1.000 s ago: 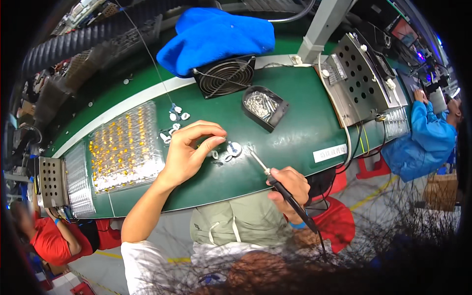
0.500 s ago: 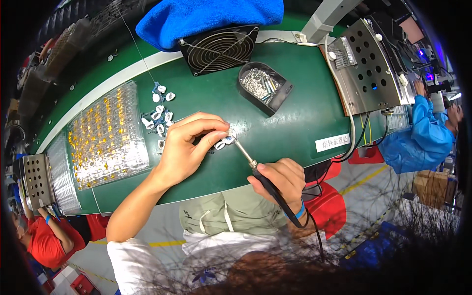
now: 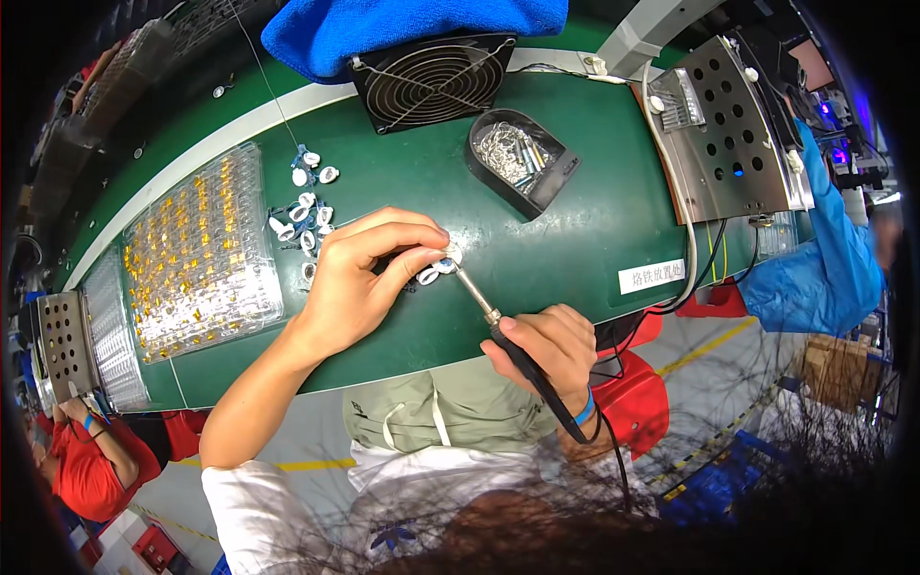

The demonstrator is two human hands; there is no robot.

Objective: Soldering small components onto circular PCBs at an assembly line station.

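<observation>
My left hand (image 3: 364,283) is closed, thumb and forefinger pinching a small white part (image 3: 453,253) just above the green table. Held like a pen, a soldering iron (image 3: 479,297) with a black handle sits in my right hand (image 3: 554,350). Its metal tip reaches up to the pinched part; whether they touch is too small to tell. White ring-shaped pieces (image 3: 428,275) with dark bits lie right beneath my left fingertips. Farther left, several more white oval pieces with blue wires (image 3: 307,217) are strewn in a loose column.
Clear plastic trays with yellow pieces (image 3: 196,259) lie at left. A black bin (image 3: 554,187) holds silvery metal parts. Behind stand a black fan (image 3: 436,84) and a blue towel (image 3: 412,34). A perforated metal box (image 3: 719,144) is at right. Co-workers sit both sides.
The view has shifted slightly, moving the table items a little. My hands, the iron and the pinched part keep nearly the same position. The blue-clad co-worker's arm at right has moved up.
</observation>
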